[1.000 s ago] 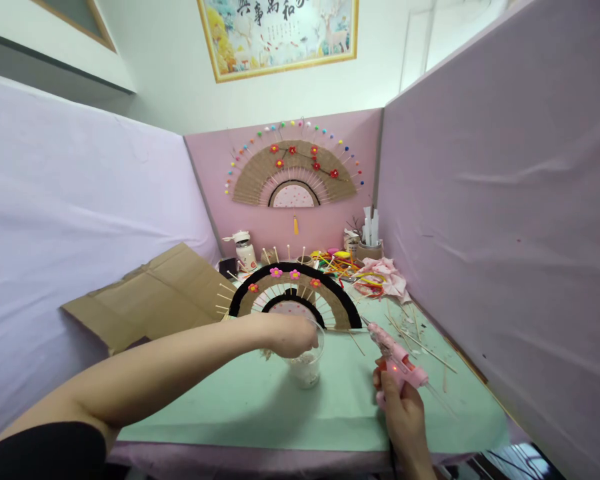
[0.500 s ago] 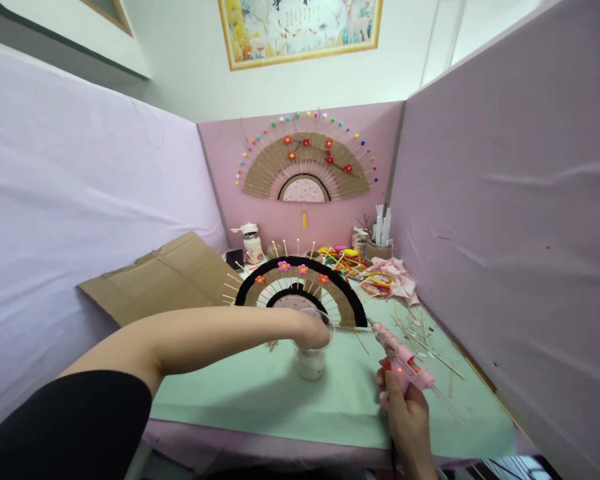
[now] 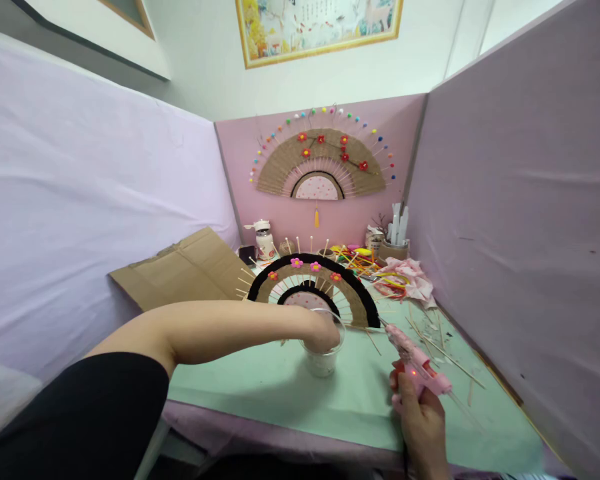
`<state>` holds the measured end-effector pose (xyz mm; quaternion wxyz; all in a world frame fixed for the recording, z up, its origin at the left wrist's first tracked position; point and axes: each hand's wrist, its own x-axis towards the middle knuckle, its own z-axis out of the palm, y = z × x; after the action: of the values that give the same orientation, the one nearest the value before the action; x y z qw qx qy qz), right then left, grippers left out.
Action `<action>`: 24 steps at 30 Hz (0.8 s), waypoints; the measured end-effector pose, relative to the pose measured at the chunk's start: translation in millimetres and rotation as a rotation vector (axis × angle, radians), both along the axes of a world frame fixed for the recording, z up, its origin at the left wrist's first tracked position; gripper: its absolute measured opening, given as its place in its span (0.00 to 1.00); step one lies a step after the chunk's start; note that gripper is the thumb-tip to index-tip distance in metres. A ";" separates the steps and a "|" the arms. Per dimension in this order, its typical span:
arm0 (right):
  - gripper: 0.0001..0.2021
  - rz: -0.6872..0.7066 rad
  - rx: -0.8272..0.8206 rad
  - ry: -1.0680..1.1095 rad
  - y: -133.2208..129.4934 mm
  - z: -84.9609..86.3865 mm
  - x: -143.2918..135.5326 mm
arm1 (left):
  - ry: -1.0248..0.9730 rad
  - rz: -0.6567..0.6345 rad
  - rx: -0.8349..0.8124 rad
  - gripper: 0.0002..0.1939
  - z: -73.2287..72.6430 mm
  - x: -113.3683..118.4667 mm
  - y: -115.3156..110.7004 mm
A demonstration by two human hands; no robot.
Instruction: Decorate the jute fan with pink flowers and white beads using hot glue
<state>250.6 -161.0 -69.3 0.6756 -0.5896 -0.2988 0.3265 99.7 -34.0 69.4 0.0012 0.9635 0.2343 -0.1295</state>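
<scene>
My left hand (image 3: pixel 323 333) reaches down inside a clear plastic cup (image 3: pixel 322 365) at the middle of the table; its fingers are hidden by the cup wall and blur, so I cannot see what they touch. My right hand (image 3: pixel 422 415) grips a pink hot glue gun (image 3: pixel 418 364), its orange light lit and a clear glue stick poking out the back. The gun's nozzle points up and left, near the right end of a handmade fan (image 3: pixel 364 297) with black edging, burlap, flowers and thin sticks. This fan lies behind the cup.
Loose wooden sticks (image 3: pixel 455 363) are scattered at the right. Behind them lie crumpled pink cloth (image 3: pixel 414 275) and colourful pipe cleaners (image 3: pixel 357 257). A cardboard sheet (image 3: pixel 185 270) leans at the left. A white bottle (image 3: pixel 265 241) stands at the back, below a finished-looking fan (image 3: pixel 280 167) on the panel.
The whole scene has shifted slightly right in view as my head turned. My left hand stays in the cup, and my right hand still holds the glue gun.
</scene>
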 end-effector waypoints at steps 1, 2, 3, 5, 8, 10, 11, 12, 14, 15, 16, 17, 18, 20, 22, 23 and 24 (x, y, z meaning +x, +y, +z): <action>0.34 -0.004 -0.001 0.001 -0.3 0.5 -0.2 | 0.057 -0.017 -0.012 0.17 5.4 -2.4 -1.6; 0.34 -0.007 -0.002 0.000 -0.5 1.0 -0.5 | 0.110 -0.034 -0.025 0.15 11.4 -4.9 -3.3; 0.33 -0.008 -0.001 -0.001 -0.6 1.4 -0.8 | 0.145 -0.047 -0.031 0.13 17.6 -7.5 -5.0; 0.33 -0.010 0.002 -0.003 -0.4 1.9 -1.4 | 0.157 -0.053 -0.015 0.09 29.8 -12.8 -7.6; 0.32 -0.018 0.007 0.001 0.2 1.3 -1.8 | 0.098 -0.002 -0.013 0.12 43.6 -21.2 -7.6; 0.32 -0.022 0.009 0.001 0.4 0.2 -2.0 | 0.018 0.058 -0.051 0.15 48.9 -27.7 -5.1; 0.31 -0.025 0.008 -0.001 0.3 -0.3 -2.1 | -0.027 0.088 -0.086 0.16 50.7 -31.1 -3.6; 0.31 -0.029 0.004 -0.005 0.1 -0.6 -2.2 | -0.071 0.117 -0.130 0.16 52.1 -34.4 -2.1; 0.31 -0.038 -0.006 -0.010 -0.7 -0.1 -2.5 | -0.153 0.178 -0.244 0.16 54.1 -40.6 -0.5; 0.31 -0.036 -0.009 -0.010 -1.2 0.8 -2.8 | -0.195 0.209 -0.303 0.16 55.0 -43.3 -0.4; 0.31 -0.030 -0.010 -0.007 -1.9 2.2 -3.0 | -0.240 0.239 -0.357 0.16 55.7 -45.5 -0.9; 0.32 -0.020 -0.009 -0.005 -2.6 3.8 -3.3 | -0.286 0.265 -0.403 0.16 56.4 -47.5 -1.7; 0.32 -0.013 -0.006 -0.003 -3.3 5.7 -3.6 | -0.331 0.288 -0.443 0.15 56.9 -49.2 -2.8; 0.31 -0.002 -0.001 -0.005 -4.3 9.0 -4.1 | -0.412 0.330 -0.495 0.15 56.8 -52.3 -5.0; 0.31 -0.001 -0.001 -0.010 -4.7 11.2 -4.3 | -0.471 0.361 -0.513 0.15 54.7 -55.7 -5.9; 0.31 -0.003 -0.003 -0.013 -4.7 11.8 -4.3 | -0.498 0.366 -0.515 0.16 52.8 -57.6 -5.7; 0.31 -0.005 -0.007 -0.016 -4.5 12.0 -4.2 | -0.529 0.365 -0.515 0.16 50.5 -59.4 -4.9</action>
<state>246.4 -165.5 -57.3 0.6719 -0.5954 -0.3014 0.3212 40.3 -39.0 120.0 0.3257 0.8743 0.3530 0.0706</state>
